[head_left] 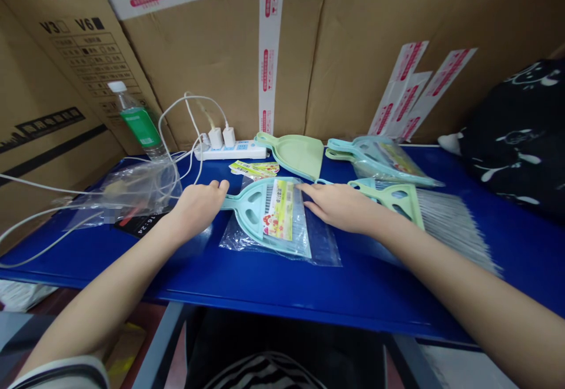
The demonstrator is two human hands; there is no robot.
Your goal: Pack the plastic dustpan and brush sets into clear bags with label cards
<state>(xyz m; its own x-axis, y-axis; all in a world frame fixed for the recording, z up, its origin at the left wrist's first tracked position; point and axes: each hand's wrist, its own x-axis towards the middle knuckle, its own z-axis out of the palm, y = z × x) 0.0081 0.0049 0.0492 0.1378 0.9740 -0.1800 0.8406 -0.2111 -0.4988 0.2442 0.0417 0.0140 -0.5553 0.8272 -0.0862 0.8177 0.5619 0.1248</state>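
Note:
A light-blue dustpan [249, 212] lies at the middle of the table with a small brush [268, 200] nested in it. A yellow-green printed card [282, 212] lies over the brush. Clear plastic bag [324, 245] film spreads around and beneath the set; whether the pan is fully inside it is unclear. My left hand [200, 209] is closed round the dustpan's handle. At the pan's front edge, my right hand [342, 206] has its fingertips on the bag beside the card; its grip is partly hidden.
Behind lie a green dustpan [300, 153], loose cards [256, 169] and a bagged blue set [384, 156]. A green brush [450, 221] lies right. Left are a power strip [242, 150], cables, a bottle [141, 124], plastic bags [132, 189] and a phone [141, 223]. Cardboard [212, 53] walls the back.

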